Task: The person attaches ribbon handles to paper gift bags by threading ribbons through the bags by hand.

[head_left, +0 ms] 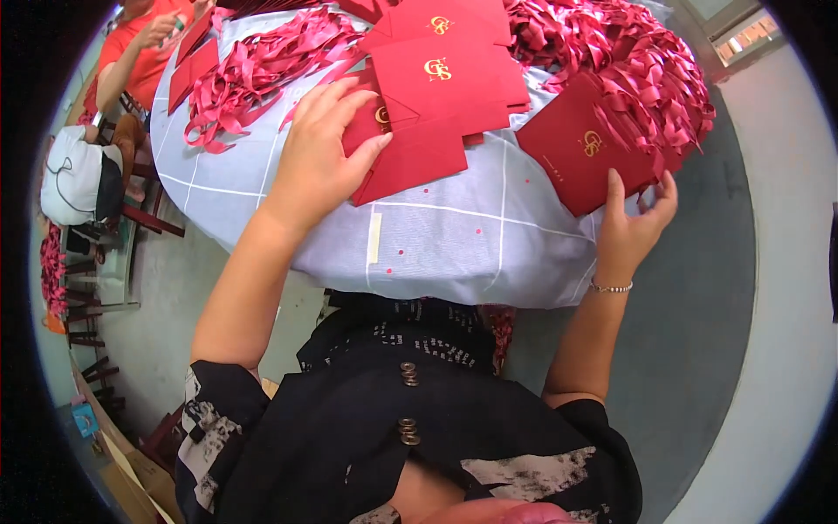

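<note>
My left hand (327, 144) lies with fingers stretched and thumb apart over the left edge of a stack of flat red paper bags (423, 157). Gold emblems mark the bags, and the stack fans out toward the far side of the table. At the right, my right hand (635, 229) has its thumb and fingers spread at the near edge of another red paper bag (567, 144). That bag lies tilted against a large heap of dark pink ribbon handles (646, 79). The undersides of the right fingers are partly hidden.
A pale blue tablecloth with white lines (445, 244) covers the round table. A second ribbon heap (271, 74) lies at the far left. Beyond it sits a person in an orange top (144, 44), near stools and a white bag (78, 179). A pale wall (790, 262) stands right.
</note>
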The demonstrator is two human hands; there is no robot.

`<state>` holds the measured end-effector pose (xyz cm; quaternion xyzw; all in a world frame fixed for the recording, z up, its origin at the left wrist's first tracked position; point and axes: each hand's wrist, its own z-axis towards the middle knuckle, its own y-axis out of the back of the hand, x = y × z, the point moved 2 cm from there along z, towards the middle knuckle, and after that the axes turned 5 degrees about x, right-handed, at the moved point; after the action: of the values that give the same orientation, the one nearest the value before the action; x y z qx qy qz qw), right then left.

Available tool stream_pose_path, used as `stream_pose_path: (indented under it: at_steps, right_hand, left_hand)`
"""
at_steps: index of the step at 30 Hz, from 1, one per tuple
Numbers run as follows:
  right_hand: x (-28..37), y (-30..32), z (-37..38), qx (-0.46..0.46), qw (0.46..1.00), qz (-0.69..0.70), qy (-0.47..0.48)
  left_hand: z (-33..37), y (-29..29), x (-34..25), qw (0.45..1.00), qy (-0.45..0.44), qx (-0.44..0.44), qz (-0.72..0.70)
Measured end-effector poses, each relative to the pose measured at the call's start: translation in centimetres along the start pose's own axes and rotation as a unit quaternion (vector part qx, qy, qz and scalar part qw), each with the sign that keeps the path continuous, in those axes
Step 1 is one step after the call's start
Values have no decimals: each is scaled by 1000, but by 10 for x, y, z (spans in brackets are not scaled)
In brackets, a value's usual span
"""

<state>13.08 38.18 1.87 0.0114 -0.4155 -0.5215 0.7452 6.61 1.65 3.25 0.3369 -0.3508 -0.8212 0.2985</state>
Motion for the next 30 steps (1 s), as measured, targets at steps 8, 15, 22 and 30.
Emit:
stream_pose_path:
  at_steps: [8, 15, 22, 30]
  right_hand:
    - [73, -23, 18, 26, 965, -21, 258]
    - [98, -101, 115, 211, 925, -74, 308]
    - [65, -232, 233, 471, 744, -417, 227]
    - [15, -308, 248, 495, 635, -528, 270]
  left_hand:
    - [-20, -14, 9, 992, 85, 80, 46]
    - [-28, -18, 27, 988, 120, 82, -56]
    - [-24, -18, 34, 988, 77, 21, -132]
    - [-23, -19, 37, 978, 90, 17, -186]
